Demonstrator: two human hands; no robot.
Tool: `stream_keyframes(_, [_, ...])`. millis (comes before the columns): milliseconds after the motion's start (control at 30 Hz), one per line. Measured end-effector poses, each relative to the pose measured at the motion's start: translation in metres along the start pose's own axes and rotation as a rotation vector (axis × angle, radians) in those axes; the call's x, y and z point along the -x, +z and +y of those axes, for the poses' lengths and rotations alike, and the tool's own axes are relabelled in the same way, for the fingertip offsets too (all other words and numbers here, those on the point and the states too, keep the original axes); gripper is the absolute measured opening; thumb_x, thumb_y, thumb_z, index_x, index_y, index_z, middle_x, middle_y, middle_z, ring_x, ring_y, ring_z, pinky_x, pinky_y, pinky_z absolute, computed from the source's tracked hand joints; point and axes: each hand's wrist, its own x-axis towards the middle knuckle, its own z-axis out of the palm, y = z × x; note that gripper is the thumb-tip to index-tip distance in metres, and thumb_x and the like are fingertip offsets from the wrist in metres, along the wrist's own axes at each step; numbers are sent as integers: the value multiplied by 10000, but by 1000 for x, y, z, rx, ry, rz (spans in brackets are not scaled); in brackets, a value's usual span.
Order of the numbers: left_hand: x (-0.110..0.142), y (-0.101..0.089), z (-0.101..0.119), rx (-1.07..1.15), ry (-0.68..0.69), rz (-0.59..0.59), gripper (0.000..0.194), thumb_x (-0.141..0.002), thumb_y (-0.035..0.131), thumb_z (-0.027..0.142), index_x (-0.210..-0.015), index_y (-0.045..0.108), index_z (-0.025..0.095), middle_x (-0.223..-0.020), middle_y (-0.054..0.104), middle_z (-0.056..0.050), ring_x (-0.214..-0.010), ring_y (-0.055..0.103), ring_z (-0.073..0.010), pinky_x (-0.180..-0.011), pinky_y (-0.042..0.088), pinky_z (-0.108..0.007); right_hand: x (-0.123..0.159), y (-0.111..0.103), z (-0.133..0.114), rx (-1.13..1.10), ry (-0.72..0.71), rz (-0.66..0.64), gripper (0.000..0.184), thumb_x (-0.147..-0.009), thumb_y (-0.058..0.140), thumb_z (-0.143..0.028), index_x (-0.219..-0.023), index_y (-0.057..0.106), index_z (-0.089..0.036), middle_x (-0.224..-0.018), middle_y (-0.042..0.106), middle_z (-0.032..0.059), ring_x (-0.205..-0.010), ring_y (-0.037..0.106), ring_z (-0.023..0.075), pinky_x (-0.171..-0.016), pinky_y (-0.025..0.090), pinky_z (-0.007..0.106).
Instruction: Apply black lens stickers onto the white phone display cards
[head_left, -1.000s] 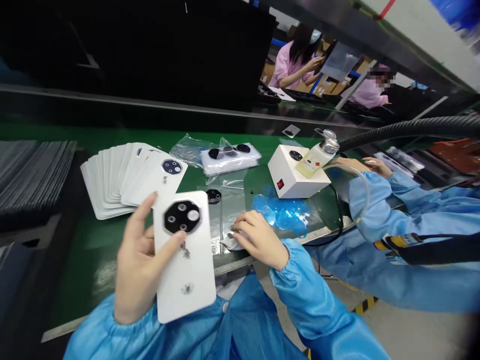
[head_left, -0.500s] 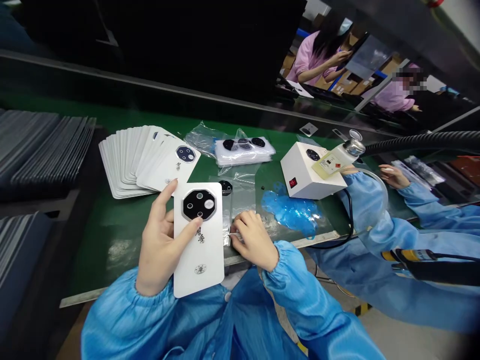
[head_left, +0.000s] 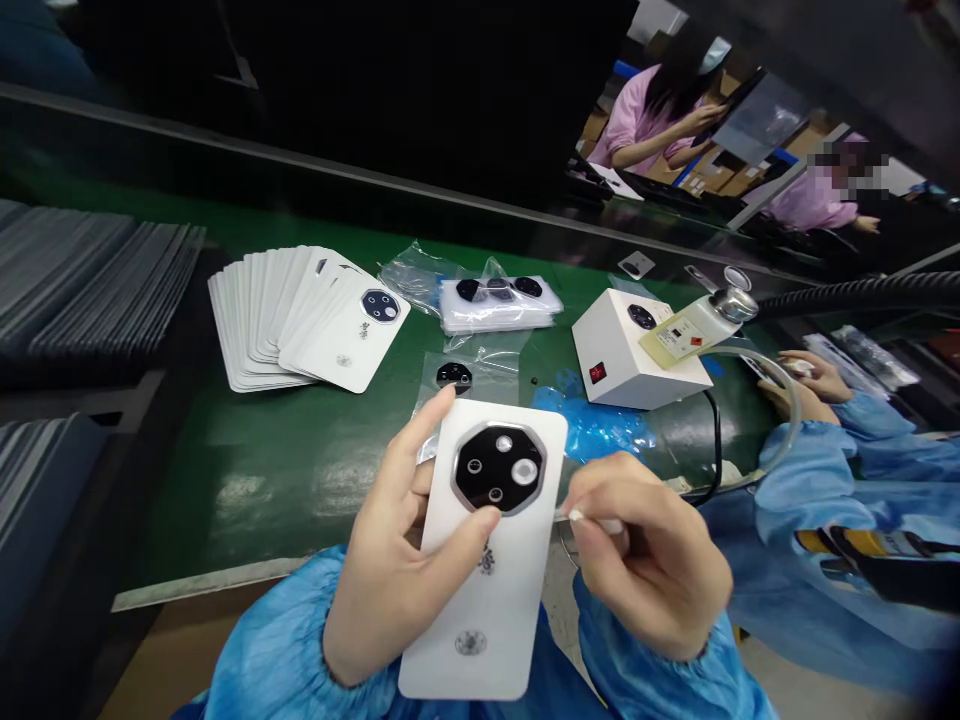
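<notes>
My left hand [head_left: 409,570] grips a white phone back cover [head_left: 510,620], thumb on its face and fingers behind. The cover is tilted upright and carries an octagonal black camera panel [head_left: 517,440] with silver rim, dark lettering and a round emblem. Right beside the cover's edge, my right hand [head_left: 649,550] is closed in a pinch on a small white piece [head_left: 576,516]; its exact kind does not show. Beyond the left fingertips, a black camera lens film [head_left: 454,376] lies in clear plastic on the green mat [head_left: 330,470].
Fanned white back covers [head_left: 255,330] lie at left, near dark racks [head_left: 97,290]. Behind are bagged camera films [head_left: 499,305]. A white box [head_left: 626,355] with red switch, a pump bottle [head_left: 690,325] and blue film scraps [head_left: 607,430] stand right, beside a co-worker's hands [head_left: 806,385].
My left hand has brought the cover nearer and rightward. My right hand has risen from the mat's front edge to the cover's right side, pinching the white piece.
</notes>
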Motion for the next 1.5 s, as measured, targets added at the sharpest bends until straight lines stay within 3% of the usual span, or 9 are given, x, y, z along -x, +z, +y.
stream_keyframes(233, [6, 4, 1, -22, 35, -13, 669, -730, 627, 303, -1358, 398, 307, -1010, 695, -54, -466, 601, -152, -406, 535, -271, -5, -4, -19, 134, -93, 17, 290, -726, 545, -9, -952, 552, -190, -740, 591, 39, -616, 544, 126, -480, 479, 259])
stream_keyframes(467, [5, 5, 3, 8, 61, -54, 643, -764, 599, 201, -1325, 381, 428, -645, 673, 66, -445, 586, -119, -450, 528, -217, -12, -7, -22, 293, -127, -35, 241, -752, 551, -36, -924, 538, -203, -732, 581, 34, -616, 548, 114, -513, 495, 251])
stream_keyframes(567, [4, 6, 1, -55, 156, -40, 642, -772, 604, 206, -1329, 370, 424, -584, 637, 76, -485, 609, -135, -511, 547, -240, -15, -4, -23, 403, -147, -58, 212, -763, 546, -66, -903, 526, -223, -742, 586, 34, -634, 554, 125, -521, 491, 266])
stream_keyframes(700, [5, 7, -3, -198, 231, -35, 642, -812, 581, 262, -1355, 287, 437, -685, 690, 71, -455, 610, -127, -447, 515, -230, -16, 5, -22, 487, -128, -22, 177, -778, 534, -62, -832, 532, -231, -717, 567, 18, -647, 540, 123, -531, 468, 267])
stream_keyframes(833, [6, 6, -6, -328, 298, -33, 659, -839, 552, 280, -1404, 216, 323, -784, 724, 19, -503, 637, -137, -471, 534, -228, -16, 11, -20, 477, -107, -31, 171, -772, 546, -47, -834, 537, -206, -729, 567, 25, -664, 536, 120, -535, 461, 258])
stream_keyframes(933, [5, 4, -11, -400, 380, -40, 729, -844, 546, 253, -1432, 126, 342, -1100, 683, -20, -638, 692, -167, -551, 586, -254, -15, 14, -18, 475, -110, -20, 140, -777, 547, -51, -824, 547, -183, -740, 576, 27, -687, 542, 117, -550, 464, 251])
stream_keyframes(1033, [2, 0, -17, -459, 501, -73, 773, -833, 546, 185, -1437, 99, 363, -1361, 502, -46, -864, 698, -234, -620, 615, -279, -15, 16, -18, 484, -114, 10, 109, -778, 547, -56, -801, 559, -162, -752, 587, 27, -694, 556, 114, -564, 471, 248])
stream_keyframes(1267, [1, -1, -21, -549, 581, -40, 788, -825, 542, 171, -1445, 85, 342, -1380, 471, -72, -1008, 644, -297, -688, 624, -334, -17, 19, -15, 485, -125, 29, 108, -756, 561, -37, -780, 557, -143, -747, 592, 29, -711, 562, 114, -595, 473, 243])
stream_keyframes(1500, [2, 6, -18, -659, 657, 50, 767, -812, 515, 171, -1446, 109, 313, -1328, 529, -100, -813, 711, -246, -663, 620, -340, -17, 21, -12, 484, -103, 1, 105, -767, 549, -44, -783, 554, -147, -766, 594, 31, -711, 557, 110, -602, 477, 241])
